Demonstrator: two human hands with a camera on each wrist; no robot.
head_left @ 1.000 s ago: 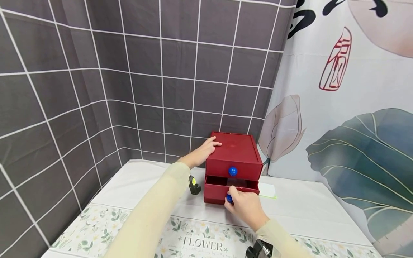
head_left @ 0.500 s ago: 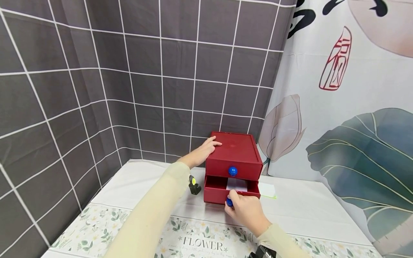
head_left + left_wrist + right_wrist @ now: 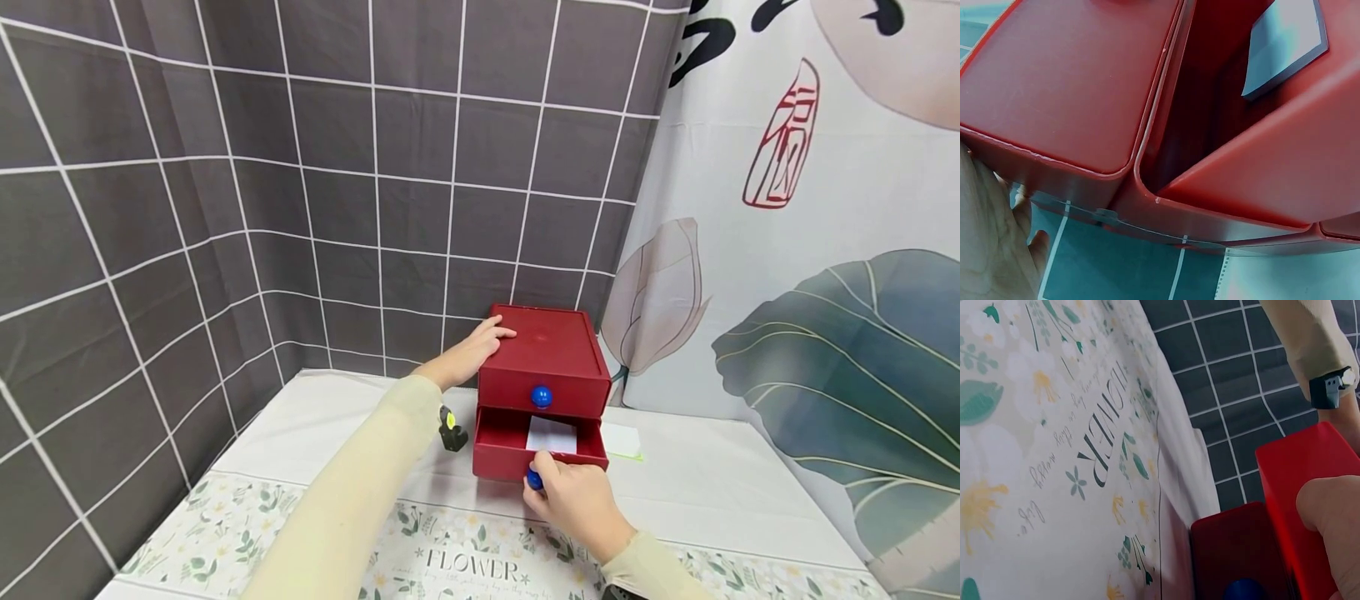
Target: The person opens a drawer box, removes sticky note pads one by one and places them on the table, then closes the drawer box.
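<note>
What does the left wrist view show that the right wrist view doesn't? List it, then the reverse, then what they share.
Only the left wrist view: the inside of the open drawer, the white pad lying in it, and the fingers of the left hand.

Only the right wrist view: the right hand, the floral cloth with its lettering, and the left sleeve with a black device.

Both: the red drawer unit and the white-lined grid backdrop.

We see the white-covered table (image 3: 697, 458), a flowered band (image 3: 468, 567) lettered FLOWER along its near side, and there sits the red drawer box (image 3: 543, 343), a green-edged white sheet (image 3: 621, 439) just beside it!
</note>
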